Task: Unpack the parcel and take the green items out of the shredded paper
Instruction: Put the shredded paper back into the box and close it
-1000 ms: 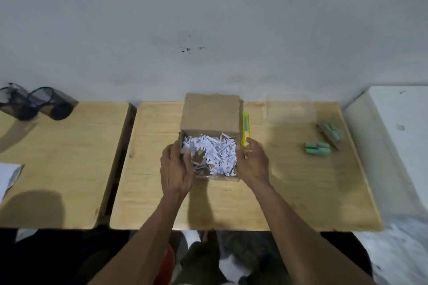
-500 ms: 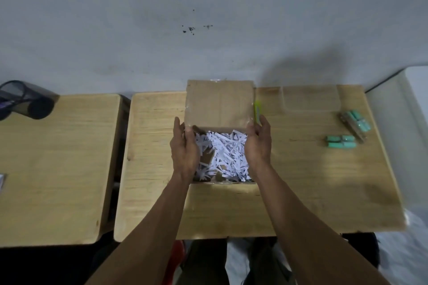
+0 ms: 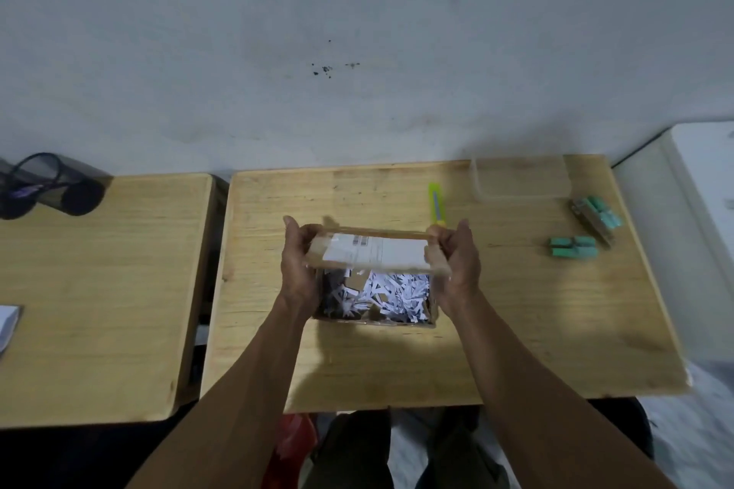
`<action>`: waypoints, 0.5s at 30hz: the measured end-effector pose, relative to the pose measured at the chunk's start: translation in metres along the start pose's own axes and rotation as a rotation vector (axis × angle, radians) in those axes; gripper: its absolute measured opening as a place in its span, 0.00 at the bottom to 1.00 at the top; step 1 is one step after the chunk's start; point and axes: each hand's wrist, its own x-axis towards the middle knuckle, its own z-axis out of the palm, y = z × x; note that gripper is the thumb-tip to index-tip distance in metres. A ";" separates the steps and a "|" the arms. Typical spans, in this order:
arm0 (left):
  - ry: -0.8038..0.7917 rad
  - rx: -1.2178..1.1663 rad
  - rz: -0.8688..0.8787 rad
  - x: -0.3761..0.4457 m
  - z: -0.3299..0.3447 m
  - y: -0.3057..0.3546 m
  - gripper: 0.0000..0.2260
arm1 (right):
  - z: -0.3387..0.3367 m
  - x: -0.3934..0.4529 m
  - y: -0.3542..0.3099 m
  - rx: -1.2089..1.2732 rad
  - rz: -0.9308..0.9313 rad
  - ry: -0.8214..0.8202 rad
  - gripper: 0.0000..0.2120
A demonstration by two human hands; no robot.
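We hold the lid point(image 3: 373, 252) of the box point(image 3: 375, 320) with both hands. Our left hand point(image 3: 300, 264) grips its left end and our right hand point(image 3: 452, 260) grips its right end, so the two hands are apart with the lid between them. The lid is tipped toward us, and we see its white label point(image 3: 375, 250). It looks like we are folding it down over the box.

The box sits on the wooden table point(image 3: 516, 329), right in front of us. It is full of white paper strips point(image 3: 391, 296). We cannot see any green things in the strips from here. Some may be hiding under them.

Green pieces point(image 3: 574, 247) lie on the right side of the table, well away from the box. More green pieces point(image 3: 599, 210) lie behind them, next to a clear plastic tub point(image 3: 520, 181). We think they were put there so they stay out of the paper. A yellow cutter point(image 3: 437, 204) lies just behind the box, close to our right hand.

A second wooden table point(image 3: 99, 290) stands to the left with a dark mesh cup point(image 3: 51, 189) lying on it. The wall point(image 3: 357, 32) behind is plain and grey with a few dark spots.
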 end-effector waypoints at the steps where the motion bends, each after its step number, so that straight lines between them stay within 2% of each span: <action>1: -0.061 0.006 -0.030 0.000 -0.003 0.000 0.23 | -0.002 -0.003 -0.002 -0.080 0.019 -0.036 0.16; 2: -0.109 0.023 -0.038 -0.001 -0.008 -0.001 0.18 | -0.008 -0.002 -0.001 -0.173 0.025 -0.061 0.10; 3: -0.120 0.030 -0.028 -0.002 -0.014 -0.002 0.17 | -0.013 -0.004 -0.002 -0.253 0.023 -0.091 0.06; 5: -0.073 0.090 -0.038 -0.007 -0.026 -0.007 0.22 | -0.031 -0.002 0.004 -0.481 -0.045 -0.151 0.20; 7: -0.109 0.224 -0.003 -0.017 -0.035 -0.013 0.22 | -0.047 -0.004 0.014 -0.727 -0.131 -0.191 0.27; 10: -0.153 0.421 0.090 -0.031 -0.039 -0.033 0.17 | -0.054 -0.018 0.034 -0.865 -0.199 -0.169 0.29; 13: -0.084 0.570 0.191 -0.036 -0.034 -0.049 0.17 | -0.048 -0.033 0.050 -0.970 -0.310 -0.141 0.28; 15: -0.034 0.590 0.223 -0.036 -0.032 -0.056 0.18 | -0.045 -0.039 0.056 -0.947 -0.338 -0.112 0.27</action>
